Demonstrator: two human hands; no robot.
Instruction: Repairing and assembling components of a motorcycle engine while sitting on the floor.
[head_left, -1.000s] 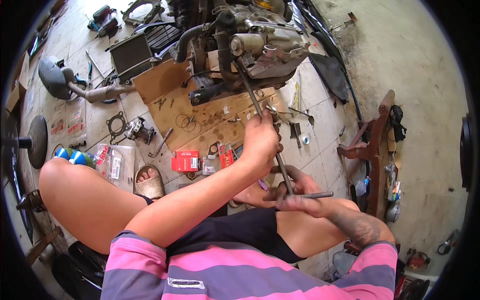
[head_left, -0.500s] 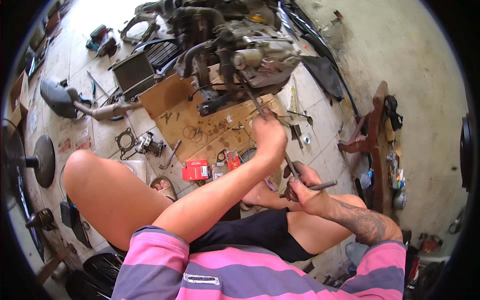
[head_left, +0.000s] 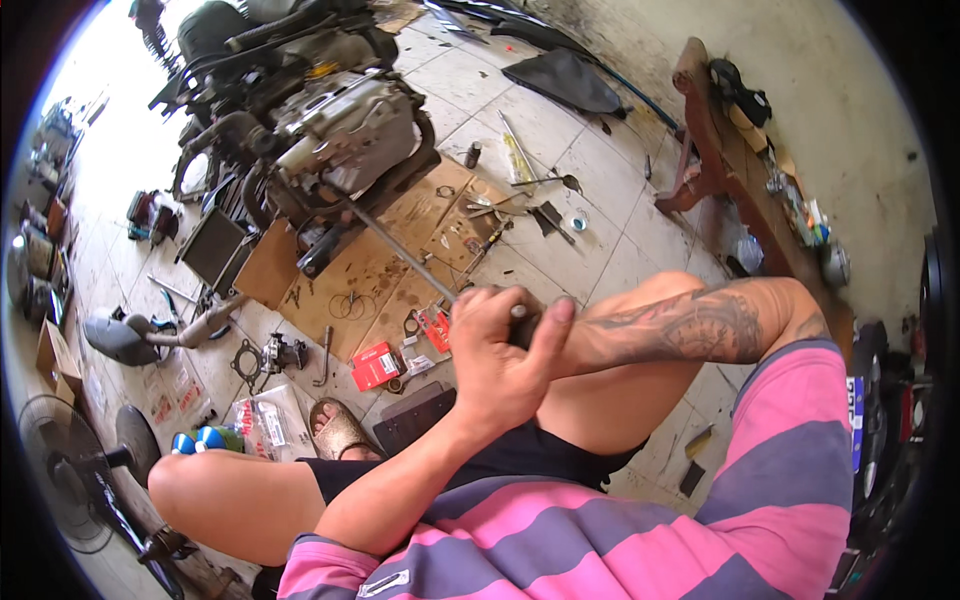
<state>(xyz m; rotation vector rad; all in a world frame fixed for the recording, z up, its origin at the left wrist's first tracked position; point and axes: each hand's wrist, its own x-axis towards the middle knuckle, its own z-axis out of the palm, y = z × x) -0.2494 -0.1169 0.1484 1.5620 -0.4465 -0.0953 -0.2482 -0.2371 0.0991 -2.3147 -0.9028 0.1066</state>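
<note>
My left hand point(head_left: 502, 362) is closed around the near end of a long metal bar point(head_left: 400, 254), at the centre. My right hand point(head_left: 533, 330) is gripped at the same end behind it, largely hidden by my left, with a tattooed forearm reaching across from the right. The bar's far part runs up to the underside of a dirty motorcycle engine point(head_left: 350, 140) with hoses and a frame, standing over an oil-stained cardboard sheet point(head_left: 390, 300). Small red boxes point(head_left: 378, 366), gaskets, rings and tools lie below it.
A wooden bench point(head_left: 705, 165) stands along the right wall. A fan point(head_left: 70, 470) is at lower left beside my knee. An exhaust muffler point(head_left: 120, 335), radiator point(head_left: 212, 250) and scattered parts lie left; dark panels point(head_left: 560, 80) lie behind at the top.
My left hand has moved down the bar to join my right at its near end. The camera has turned, so the engine appears farther left and the right forearm lies more across.
</note>
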